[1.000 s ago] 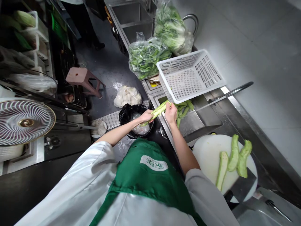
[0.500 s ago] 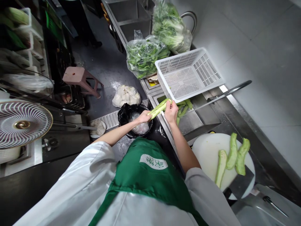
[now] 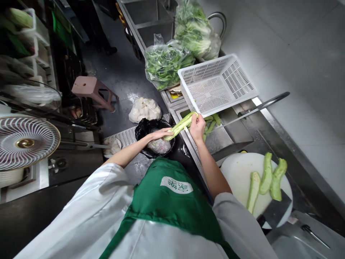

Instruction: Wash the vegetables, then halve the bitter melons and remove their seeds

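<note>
A long pale green gourd [image 3: 180, 126] stretches between my two hands, above a bin [image 3: 153, 138] lined with a black bag and the sink's edge. My left hand [image 3: 163, 133] lies at its lower left end, fingers extended along it. My right hand [image 3: 197, 126] is closed around its upper right end; whether it also holds a tool is too small to tell. Darker green gourds [image 3: 211, 126] lie in the sink [image 3: 229, 131] just behind my right hand. On the round white cutting board [image 3: 237, 172] rest three peeled gourds [image 3: 266, 173] and a cleaver [image 3: 277, 208].
A white perforated basket [image 3: 218, 86] spans the sink's far part. Bagged greens [image 3: 168, 64] and bagged lettuce [image 3: 196, 34] stand beyond. A faucet [image 3: 269, 101] reaches over the sink. On the floor are a pink stool [image 3: 90, 88] and a white bag [image 3: 145, 109]. A person's legs [image 3: 93, 25] show behind.
My left hand has slid down to the left, and its fingers have loosened and stretched out, uncovering the gourd's lower end. My right hand has shifted slightly right and still grips the gourd.
</note>
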`<state>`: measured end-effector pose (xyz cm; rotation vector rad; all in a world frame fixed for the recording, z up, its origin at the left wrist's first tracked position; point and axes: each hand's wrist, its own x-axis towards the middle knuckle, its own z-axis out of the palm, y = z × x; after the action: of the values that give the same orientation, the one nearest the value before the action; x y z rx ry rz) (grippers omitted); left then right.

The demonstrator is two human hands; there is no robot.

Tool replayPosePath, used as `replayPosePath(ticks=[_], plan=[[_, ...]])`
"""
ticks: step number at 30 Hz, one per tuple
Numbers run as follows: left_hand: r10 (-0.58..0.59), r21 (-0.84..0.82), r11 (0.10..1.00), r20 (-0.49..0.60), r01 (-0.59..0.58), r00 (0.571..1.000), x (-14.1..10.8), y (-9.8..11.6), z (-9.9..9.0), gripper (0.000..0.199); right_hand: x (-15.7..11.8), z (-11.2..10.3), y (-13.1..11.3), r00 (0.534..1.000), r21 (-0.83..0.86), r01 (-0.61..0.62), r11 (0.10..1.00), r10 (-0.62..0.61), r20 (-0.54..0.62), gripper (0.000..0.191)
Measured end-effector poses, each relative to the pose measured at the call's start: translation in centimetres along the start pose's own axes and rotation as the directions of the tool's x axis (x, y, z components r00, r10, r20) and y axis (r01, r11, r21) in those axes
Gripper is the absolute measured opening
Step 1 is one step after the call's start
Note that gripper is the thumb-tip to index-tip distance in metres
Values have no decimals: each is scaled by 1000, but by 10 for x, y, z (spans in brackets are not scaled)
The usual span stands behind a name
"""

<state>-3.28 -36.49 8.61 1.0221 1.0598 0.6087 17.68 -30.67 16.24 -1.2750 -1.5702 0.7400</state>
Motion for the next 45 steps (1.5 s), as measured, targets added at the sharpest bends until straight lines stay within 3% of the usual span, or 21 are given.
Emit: replayPosePath(ticks=[2, 5, 9, 16, 19, 22, 25, 27, 30, 34, 36, 41, 43, 45], plan=[[-67, -58, 996, -17, 66, 998, 0, -5, 5, 45, -1, 0, 0, 1000, -3, 5, 1000, -4, 20, 36], [-5, 9, 1000, -162, 6, 987, 4, -15, 15, 46, -2, 0, 0, 1000, -2, 11, 1000, -11, 15, 36], [105, 111, 990, -232, -81, 967, 10, -24, 20, 33, -3, -4, 2, 1000, 5, -1, 1000, 1, 1, 39], [71, 189, 982, -306, -12, 949, 25, -30, 16, 12, -5, -11, 5, 1000, -6, -16, 1000, 16, 17, 38], [84, 192, 981, -384, -9, 920, 29, -31, 12, 10, -7, -12, 4, 999, -14, -3, 1000, 4, 33, 37], [27, 12, 1000, -446, -24, 895, 29, -31, 8, 4, -8, -14, 3, 1000, -25, 11, 1000, -11, 11, 36], [-144, -273, 960, -309, 57, 940, 24, -34, 7, 28, -8, -18, 1, 1000, -28, 26, 999, -26, 10, 35], [-184, -336, 936, -216, 104, 959, 21, -38, 9, 39, -10, -21, -2, 999, -28, 34, 999, -33, 28, 34], [-140, -257, 963, -236, 77, 962, 22, -46, 15, 35, -14, -23, -6, 997, -35, 53, 998, -51, 61, 33], [-58, -46, 998, -359, 45, 932, 25, -55, 19, 16, -17, -21, -11, 993, -40, 78, 996, -74, 94, 33], [-45, -28, 999, -377, 37, 925, 24, -59, 17, 11, -15, -19, -9, 994, -36, 71, 997, -68, 89, 34], [-145, -116, 987, -327, 113, 934, 10, -71, -3, 6, -7, -21, 5, 999, -29, 16, 999, -17, -43, 37], [-145, -22, 989, -366, 147, 919, 4, -75, -17, 7, -6, -22, 10, 999, -33, 13, 999, -15, -48, 37], [-67, 166, 974, -448, 156, 892, -2, -76, -30, 8, -7, -21, 13, 1000, -39, 12, 999, -12, -13, 35]])
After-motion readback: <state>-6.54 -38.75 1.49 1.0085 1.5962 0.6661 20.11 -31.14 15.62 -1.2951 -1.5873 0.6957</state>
